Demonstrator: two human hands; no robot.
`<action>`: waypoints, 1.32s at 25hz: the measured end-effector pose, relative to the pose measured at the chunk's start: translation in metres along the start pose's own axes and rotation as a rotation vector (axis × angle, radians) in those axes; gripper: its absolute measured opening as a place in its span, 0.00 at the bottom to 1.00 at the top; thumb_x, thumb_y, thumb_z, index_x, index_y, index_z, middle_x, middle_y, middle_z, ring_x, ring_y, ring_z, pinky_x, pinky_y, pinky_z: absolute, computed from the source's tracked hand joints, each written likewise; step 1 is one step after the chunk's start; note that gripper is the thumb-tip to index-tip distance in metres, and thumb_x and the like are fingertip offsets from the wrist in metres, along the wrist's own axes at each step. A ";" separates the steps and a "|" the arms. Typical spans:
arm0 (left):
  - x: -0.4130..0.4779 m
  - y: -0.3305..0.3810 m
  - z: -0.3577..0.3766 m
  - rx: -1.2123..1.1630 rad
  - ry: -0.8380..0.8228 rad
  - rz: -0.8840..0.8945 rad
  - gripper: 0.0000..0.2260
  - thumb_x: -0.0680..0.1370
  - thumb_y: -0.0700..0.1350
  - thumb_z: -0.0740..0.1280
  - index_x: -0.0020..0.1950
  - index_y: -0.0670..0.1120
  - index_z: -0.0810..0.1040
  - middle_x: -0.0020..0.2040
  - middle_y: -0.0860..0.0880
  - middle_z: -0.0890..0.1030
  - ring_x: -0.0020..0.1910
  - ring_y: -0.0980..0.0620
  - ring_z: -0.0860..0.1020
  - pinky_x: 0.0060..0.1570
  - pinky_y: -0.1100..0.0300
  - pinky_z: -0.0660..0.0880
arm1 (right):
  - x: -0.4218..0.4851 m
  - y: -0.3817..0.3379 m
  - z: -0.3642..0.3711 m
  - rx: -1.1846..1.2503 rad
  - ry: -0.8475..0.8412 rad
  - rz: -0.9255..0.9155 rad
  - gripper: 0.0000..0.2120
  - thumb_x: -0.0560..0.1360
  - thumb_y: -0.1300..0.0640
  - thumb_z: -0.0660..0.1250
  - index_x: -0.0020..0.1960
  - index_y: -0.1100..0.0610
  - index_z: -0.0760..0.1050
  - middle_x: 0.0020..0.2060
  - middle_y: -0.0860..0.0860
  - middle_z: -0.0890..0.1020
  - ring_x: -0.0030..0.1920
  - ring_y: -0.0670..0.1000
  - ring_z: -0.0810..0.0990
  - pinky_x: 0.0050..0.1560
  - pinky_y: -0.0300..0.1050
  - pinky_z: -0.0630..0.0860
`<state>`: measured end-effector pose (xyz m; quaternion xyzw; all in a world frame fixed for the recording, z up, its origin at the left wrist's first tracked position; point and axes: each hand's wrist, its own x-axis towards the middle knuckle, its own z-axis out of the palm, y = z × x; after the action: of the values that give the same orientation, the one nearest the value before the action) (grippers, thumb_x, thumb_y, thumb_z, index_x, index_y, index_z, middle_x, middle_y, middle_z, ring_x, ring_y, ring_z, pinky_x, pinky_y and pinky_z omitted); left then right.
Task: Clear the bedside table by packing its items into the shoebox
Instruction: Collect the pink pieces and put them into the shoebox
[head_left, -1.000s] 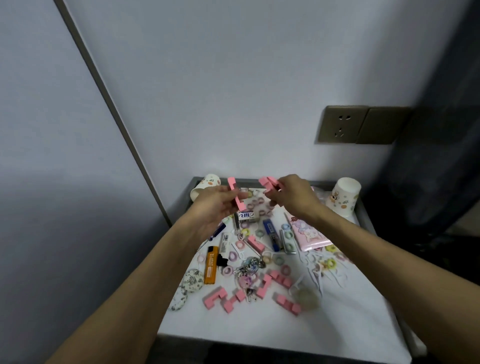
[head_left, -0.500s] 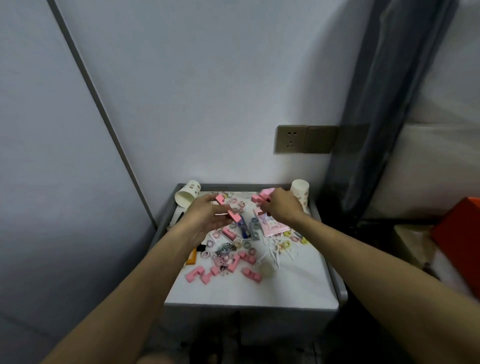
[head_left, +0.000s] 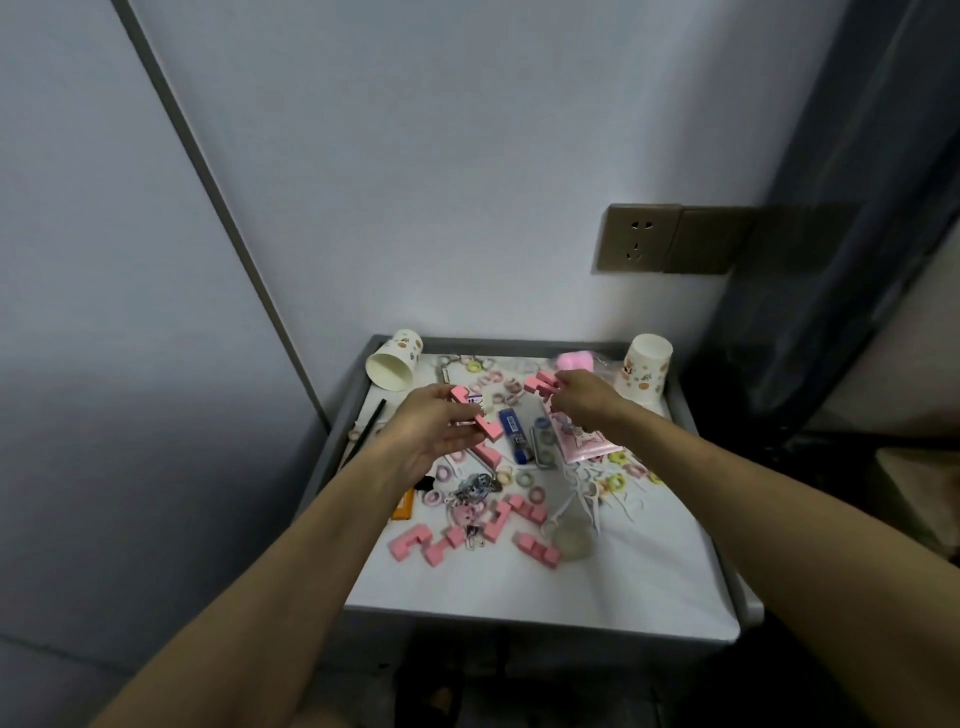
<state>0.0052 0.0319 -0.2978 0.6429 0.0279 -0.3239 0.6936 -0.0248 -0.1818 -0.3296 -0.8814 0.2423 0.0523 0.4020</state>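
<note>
Gripping a pink block (head_left: 483, 423), the left hand (head_left: 426, 434) hovers mid-frame, apart from the right hand (head_left: 587, 401), which pinches another pink piece (head_left: 541, 383). Below them the bedside table (head_left: 519, 587) lies littered with unpacked items. No shoebox shows, so packing seems barely begun.

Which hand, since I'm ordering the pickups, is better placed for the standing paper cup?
Right, probably: the right hand is just beside the standing paper cup; the left hand is farther. Both grip pink blocks.

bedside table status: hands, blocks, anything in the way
Left hand grips pink block; right hand grips second pink block. Bedside table cluttered; shoebox not in view. Nothing obstructing.
</note>
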 end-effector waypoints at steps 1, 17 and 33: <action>0.001 -0.001 0.000 -0.002 0.002 -0.006 0.14 0.77 0.29 0.67 0.61 0.38 0.73 0.49 0.40 0.82 0.40 0.45 0.84 0.36 0.56 0.82 | 0.001 0.000 0.000 0.058 -0.015 0.026 0.08 0.77 0.63 0.59 0.47 0.58 0.77 0.37 0.54 0.76 0.31 0.50 0.70 0.28 0.40 0.66; -0.008 0.000 0.040 -0.050 -0.066 0.084 0.07 0.80 0.35 0.66 0.57 0.36 0.75 0.51 0.38 0.83 0.42 0.44 0.85 0.39 0.58 0.82 | -0.072 -0.026 -0.015 0.470 0.004 -0.116 0.12 0.80 0.58 0.60 0.52 0.64 0.79 0.32 0.48 0.70 0.32 0.46 0.67 0.33 0.38 0.63; -0.158 0.037 0.253 0.038 -0.370 0.257 0.05 0.78 0.38 0.68 0.49 0.39 0.82 0.41 0.41 0.85 0.36 0.45 0.85 0.34 0.58 0.81 | -0.281 0.053 -0.194 0.135 0.347 -0.352 0.15 0.81 0.52 0.62 0.40 0.58 0.79 0.23 0.45 0.73 0.24 0.41 0.69 0.30 0.37 0.65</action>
<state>-0.1972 -0.1343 -0.1499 0.5838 -0.1882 -0.3459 0.7100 -0.3164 -0.2453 -0.1548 -0.8770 0.1533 -0.1868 0.4154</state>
